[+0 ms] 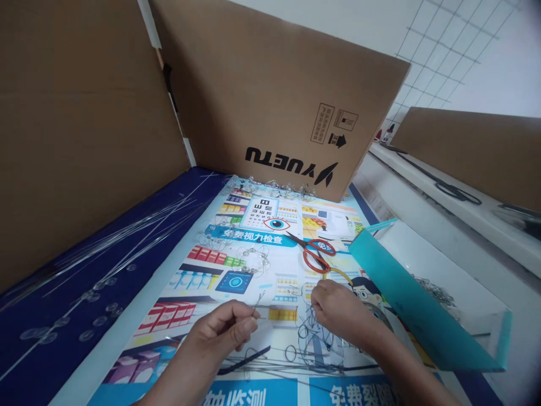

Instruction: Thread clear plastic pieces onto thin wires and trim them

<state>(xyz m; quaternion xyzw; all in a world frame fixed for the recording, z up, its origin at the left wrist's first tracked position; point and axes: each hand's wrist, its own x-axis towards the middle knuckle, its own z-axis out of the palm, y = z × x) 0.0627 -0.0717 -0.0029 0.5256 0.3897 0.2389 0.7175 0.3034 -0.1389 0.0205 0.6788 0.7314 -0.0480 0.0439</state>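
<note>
Between the thumb and fingertips of my left hand (230, 327) is a thin wire (259, 303), its twisted looped end pointing up. My right hand (342, 309) is closed, knuckles up, just below the scissors; whatever its fingers hold is hidden. A yellow curved strip (341, 274), possibly a tool handle, shows right above that hand. The scissors (315, 254) with orange-red handles lie with blades pointing up and left. Under and beside my right hand is a tangle of bent wire loops (313, 332). A ring of clear beads on wire (252, 260) lies farther up the printed sheet.
Cardboard panels (270, 84) stand behind and at the left. A teal box (406, 299) with a pile of small wire pieces sits at right. More clear beaded pieces (287, 189) line the back. Long clear strands (127, 237) and several clear discs (99, 321) lie on the blue surface.
</note>
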